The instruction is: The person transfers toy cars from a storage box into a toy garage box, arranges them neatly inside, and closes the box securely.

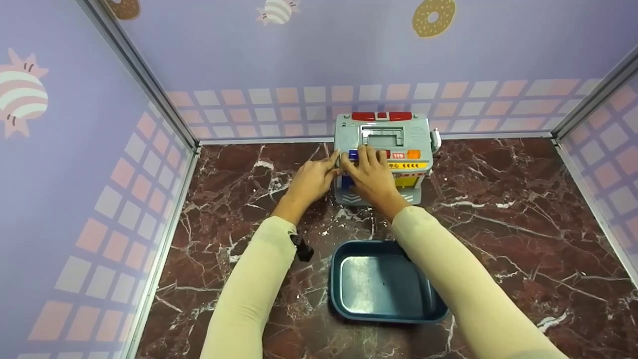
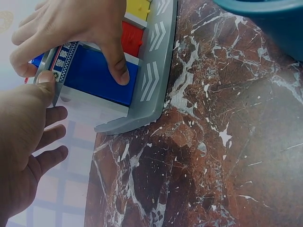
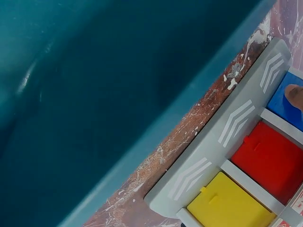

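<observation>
A grey toy garage (image 1: 418, 137), with red bars and coloured blocks on its roof, stands against the back wall. My left hand (image 1: 310, 180) pinches the roof's front left corner, its thumb (image 2: 46, 81) on the edge and the other fingers below. Over the roof's front edge curl the fingers of my right hand (image 1: 374, 174), while its thumb (image 3: 294, 96) rests on the blue door (image 2: 97, 75). Beside that door are a red door (image 3: 270, 161) and a yellow door (image 3: 229, 203), all looking closed. My right hand covers part of the roof's front.
A dark teal plastic tub (image 1: 389, 319) lies on the brown marbled surface (image 1: 498, 239) in front of the garage, partly under my right forearm. Purple patterned walls (image 1: 309, 60) enclose the back and both sides. A small black device (image 1: 301, 248) is on my left wrist.
</observation>
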